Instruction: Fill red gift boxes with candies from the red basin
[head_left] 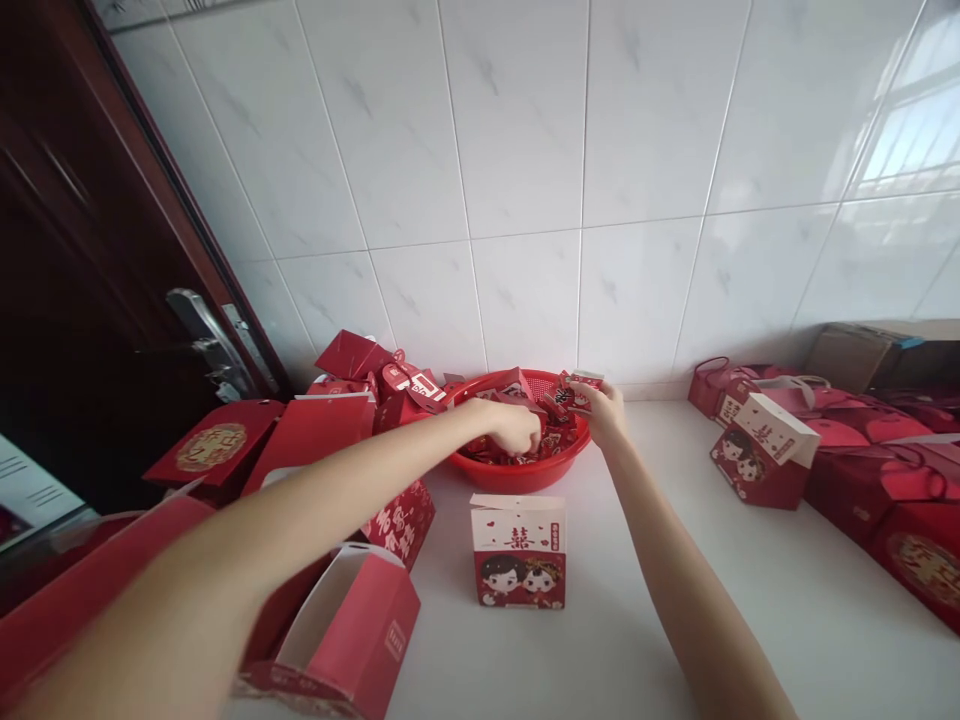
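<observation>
A red plastic basket (517, 482) stands against the tiled wall, holding many small red wrapped packets (553, 440). Over its middle, my left hand (516, 428) reaches in with fingers curled down among the packets; what they grip, if anything, is hidden. At the basket's right rim, my right hand (606, 410) is closed on a small red-and-white packet (582, 392). In front of the basket, between my forearms, a red-and-white gift box (519, 552) stands upright, printed with two cartoon faces.
Several red boxes (307, 440) crowd the left side, with an open-topped box (352, 630) near the front. Finished-looking red gift boxes (870, 480) and another cartoon box (763, 450) stand at right, beside a cardboard carton (855, 358). A dark door with a metal handle (210, 335) is at left.
</observation>
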